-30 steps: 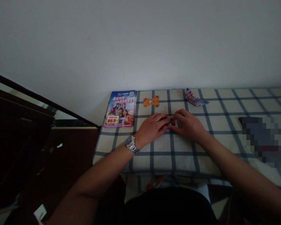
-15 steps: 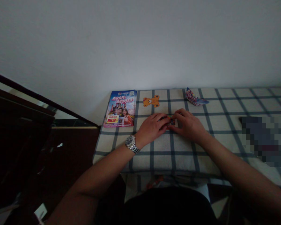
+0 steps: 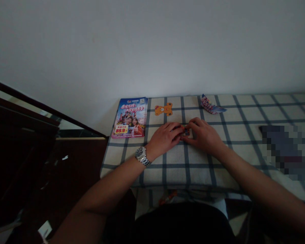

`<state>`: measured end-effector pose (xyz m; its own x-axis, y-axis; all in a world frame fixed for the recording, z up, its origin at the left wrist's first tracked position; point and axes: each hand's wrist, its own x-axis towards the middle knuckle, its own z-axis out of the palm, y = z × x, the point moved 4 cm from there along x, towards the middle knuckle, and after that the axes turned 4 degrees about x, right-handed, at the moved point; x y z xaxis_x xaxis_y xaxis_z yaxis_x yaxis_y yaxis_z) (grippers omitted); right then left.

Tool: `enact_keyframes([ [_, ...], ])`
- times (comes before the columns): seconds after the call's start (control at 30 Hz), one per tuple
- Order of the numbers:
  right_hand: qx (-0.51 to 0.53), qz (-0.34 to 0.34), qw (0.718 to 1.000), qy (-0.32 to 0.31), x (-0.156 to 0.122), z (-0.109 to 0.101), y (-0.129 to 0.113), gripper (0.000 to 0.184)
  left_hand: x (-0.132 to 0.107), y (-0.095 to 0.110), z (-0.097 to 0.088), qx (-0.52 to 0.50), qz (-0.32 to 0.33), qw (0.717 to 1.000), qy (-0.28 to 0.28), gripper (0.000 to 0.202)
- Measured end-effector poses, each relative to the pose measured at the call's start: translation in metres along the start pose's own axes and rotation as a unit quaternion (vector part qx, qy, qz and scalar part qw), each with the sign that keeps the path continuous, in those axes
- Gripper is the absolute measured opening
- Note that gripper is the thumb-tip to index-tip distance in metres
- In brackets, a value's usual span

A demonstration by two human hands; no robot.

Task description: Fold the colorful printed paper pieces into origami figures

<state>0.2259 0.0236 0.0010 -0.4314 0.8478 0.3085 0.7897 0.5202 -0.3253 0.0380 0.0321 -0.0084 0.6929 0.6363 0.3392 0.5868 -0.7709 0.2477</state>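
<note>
A person's two bare hands meet over a counter (image 3: 226, 173) covered in checked cloth, seen from above in dim light. Between them, at the fingertips, is a small multicoloured piece (image 3: 186, 131), mostly hidden; what it is cannot be made out. The right hand (image 3: 205, 136) has its thumb and forefinger closed on the piece from its right side. The left hand (image 3: 164, 137), with a metal watch (image 3: 142, 156) on the wrist, lays its bunched fingers over the left side; its thumb is covered, so whether that grip is clamped or only resting cannot be told. The chief risk seems to be a slip: so little of the piece lies within the two grips that uneven pressure could pop it loose or bend it. If the hands pull against each other, it might twist or part. The soft cloth could also ruck up if the wrists drag. Just beyond the left grip lies a flat bear cutout (image 3: 163, 109), and left of that a stack of leaflets (image 3: 129, 118); a careless sweep of the left forearm could nudge the stack. Beyond the right grip, a crumpled wrapper (image 3: 210, 105) looks light enough to be knocked aside. Well to the right sits a dark, blurred-out object (image 3: 287, 149).
</note>
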Motion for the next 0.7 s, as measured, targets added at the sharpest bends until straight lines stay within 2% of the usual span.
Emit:
enact_keyframes([
  [0.7,-0.027,0.004,1.000,-0.006,-0.0011,0.0033,0.0002,0.034,-0.0024,-0.0030,-0.0003,0.001,0.008,1.000,-0.023,0.034],
])
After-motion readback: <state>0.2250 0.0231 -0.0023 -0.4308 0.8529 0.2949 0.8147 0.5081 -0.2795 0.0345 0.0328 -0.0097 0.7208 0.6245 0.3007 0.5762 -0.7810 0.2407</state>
